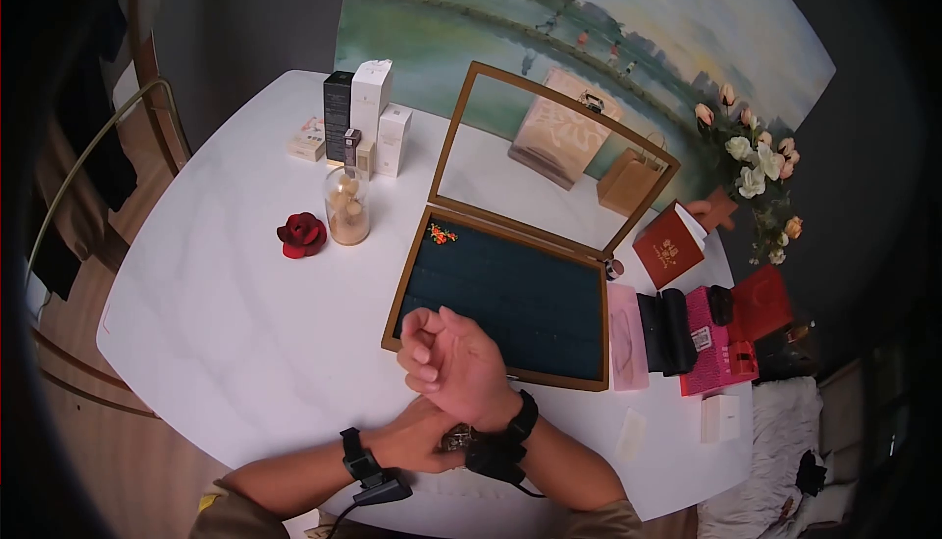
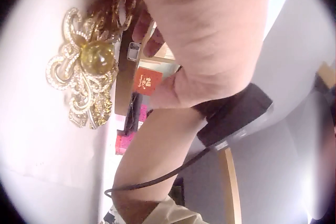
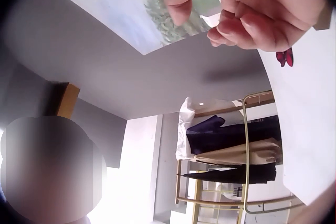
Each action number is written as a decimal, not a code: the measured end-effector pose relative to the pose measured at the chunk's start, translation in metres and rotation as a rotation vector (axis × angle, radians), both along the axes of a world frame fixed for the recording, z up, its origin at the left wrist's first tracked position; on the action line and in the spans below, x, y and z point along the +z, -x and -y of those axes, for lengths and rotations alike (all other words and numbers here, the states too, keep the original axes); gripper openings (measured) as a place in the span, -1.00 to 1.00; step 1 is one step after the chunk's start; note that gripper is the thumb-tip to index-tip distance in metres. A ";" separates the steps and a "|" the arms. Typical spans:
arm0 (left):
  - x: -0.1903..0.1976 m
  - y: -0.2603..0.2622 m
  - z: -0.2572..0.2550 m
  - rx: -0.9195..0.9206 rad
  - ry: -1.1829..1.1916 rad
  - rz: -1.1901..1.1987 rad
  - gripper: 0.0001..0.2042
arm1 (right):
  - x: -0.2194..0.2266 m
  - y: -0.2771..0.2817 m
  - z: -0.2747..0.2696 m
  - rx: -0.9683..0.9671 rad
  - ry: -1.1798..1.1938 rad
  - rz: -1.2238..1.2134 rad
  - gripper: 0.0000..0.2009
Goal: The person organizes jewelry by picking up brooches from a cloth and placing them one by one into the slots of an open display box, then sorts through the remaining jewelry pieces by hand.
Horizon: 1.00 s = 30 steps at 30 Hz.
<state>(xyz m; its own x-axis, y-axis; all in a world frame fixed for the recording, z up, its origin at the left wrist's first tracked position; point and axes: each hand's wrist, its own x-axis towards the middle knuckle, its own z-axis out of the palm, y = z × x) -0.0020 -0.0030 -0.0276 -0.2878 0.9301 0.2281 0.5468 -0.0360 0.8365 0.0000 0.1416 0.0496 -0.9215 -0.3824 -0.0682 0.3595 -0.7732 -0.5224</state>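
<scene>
A gold brooch (image 2: 86,69) with an amber bead lies on the white table (image 1: 245,333) near its front edge. It also shows as a glint, the brooch (image 1: 457,436), under my crossed wrists. My left hand (image 1: 417,439) reaches below the right wrist, and its fingers hold the brooch's top edge. My right hand (image 1: 446,362) is raised, palm up, over the front rim of the jewellery tray (image 1: 407,279). The fingers (image 3: 247,22) are loosely curled and hold nothing. A small orange brooch (image 1: 442,235) sits in the tray's far left corner.
The tray's glass lid (image 1: 448,137) stands open. A red fabric rose (image 1: 301,234), a glass dome (image 1: 347,205) and tall boxes (image 1: 358,112) stand at the back left. Red and pink boxes (image 1: 711,343), a black case (image 1: 662,331) and flowers (image 1: 756,166) crowd the right.
</scene>
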 end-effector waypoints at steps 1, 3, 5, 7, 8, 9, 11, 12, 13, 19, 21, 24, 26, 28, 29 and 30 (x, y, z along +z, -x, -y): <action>0.008 -0.002 0.000 -0.019 -0.057 0.140 -0.47 | 0.000 -0.003 -0.003 -0.030 0.005 0.019 -0.57; 0.010 -0.002 -0.001 -0.038 -0.110 0.287 -0.51 | 0.003 -0.010 -0.008 -0.028 0.004 0.015 -0.60; -0.002 -0.002 -0.003 -0.049 -0.267 0.196 -0.46 | 0.005 -0.016 -0.015 -0.054 -0.142 0.014 -0.64; 0.010 -0.003 -0.005 0.064 -0.309 0.030 -0.31 | 0.011 -0.023 -0.031 -0.164 -0.280 -0.111 -0.71; 0.019 -0.002 -0.006 0.077 -0.289 0.020 -0.29 | 0.017 -0.030 -0.041 -0.215 -0.381 -0.125 -0.73; 0.024 -0.001 -0.007 0.092 -0.272 0.010 -0.27 | 0.021 -0.038 -0.051 -0.261 -0.484 -0.141 -0.75; 0.025 0.002 -0.006 0.109 -0.244 0.010 -0.28 | 0.019 -0.058 -0.073 -0.301 -0.630 -0.157 -0.81; 0.024 0.002 -0.005 0.123 -0.221 -0.006 -0.29 | 0.017 -0.067 -0.081 -0.345 -0.778 -0.190 -0.87; 0.023 0.002 -0.005 0.128 -0.220 0.000 -0.29 | 0.015 -0.076 -0.088 -0.337 -0.778 -0.186 -0.87; 0.015 0.000 -0.007 0.220 -0.182 -0.018 -0.52 | -0.012 -0.129 -0.109 -0.320 -1.129 -0.041 -0.89; 0.014 -0.001 -0.006 0.270 -0.166 0.164 -0.61 | -0.027 -0.136 -0.115 -0.265 -1.017 0.046 -0.89; 0.019 -0.001 -0.003 0.330 -0.109 0.278 -0.80 | -0.046 -0.137 -0.116 -0.239 -0.892 0.071 -0.89; 0.014 -0.002 -0.003 0.404 -0.134 0.337 -0.91 | -0.053 -0.138 -0.115 -0.223 -1.056 -0.059 -0.83; 0.009 0.003 -0.001 0.390 -0.155 0.271 -0.92 | -0.041 -0.139 -0.112 -0.165 -1.254 -0.167 -0.80; 0.010 0.005 -0.002 0.383 -0.186 0.208 -0.93 | -0.037 -0.139 -0.111 -0.092 -1.458 -0.281 -0.77; 0.014 0.001 -0.006 0.455 -0.232 0.208 -0.86 | -0.041 -0.140 -0.109 -0.123 -1.468 -0.319 -0.69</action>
